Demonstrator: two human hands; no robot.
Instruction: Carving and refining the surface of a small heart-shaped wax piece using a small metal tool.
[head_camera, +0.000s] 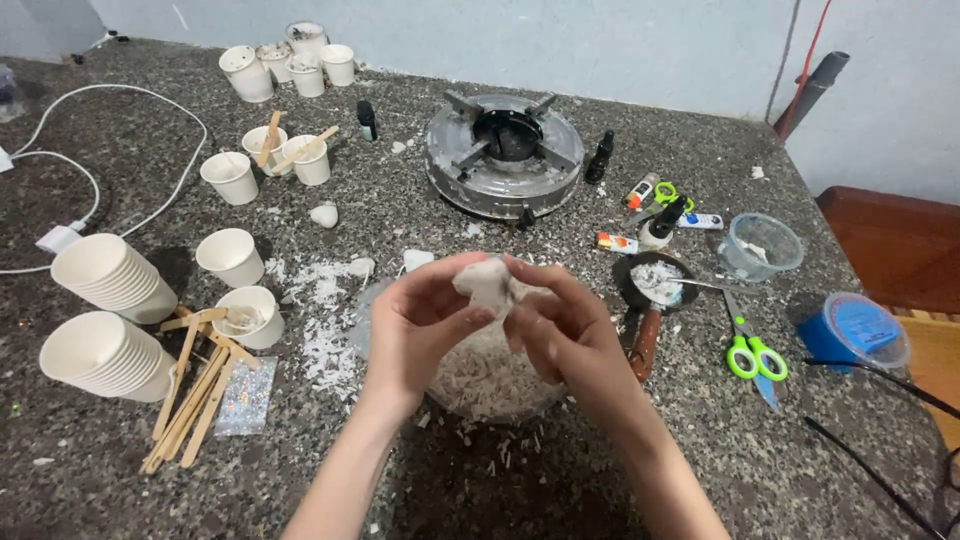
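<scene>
Hands: left (415, 325), right (560, 325), fingers pinching one white lump (487, 283), probably wax, over one bowl (480, 385).

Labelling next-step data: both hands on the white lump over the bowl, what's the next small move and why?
Probably break another bit off the lump so it falls into the bowl. The left hand and right hand pinch it from both sides right above the bowl, which already holds white shavings; more flakes lie scattered on the counter.

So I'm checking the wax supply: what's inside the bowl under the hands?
The clear bowl holds pale wax shavings. Both hands, left hand and right hand, hold a white lump above it and cover the bowl's far part, so its fill there is hidden.
</scene>
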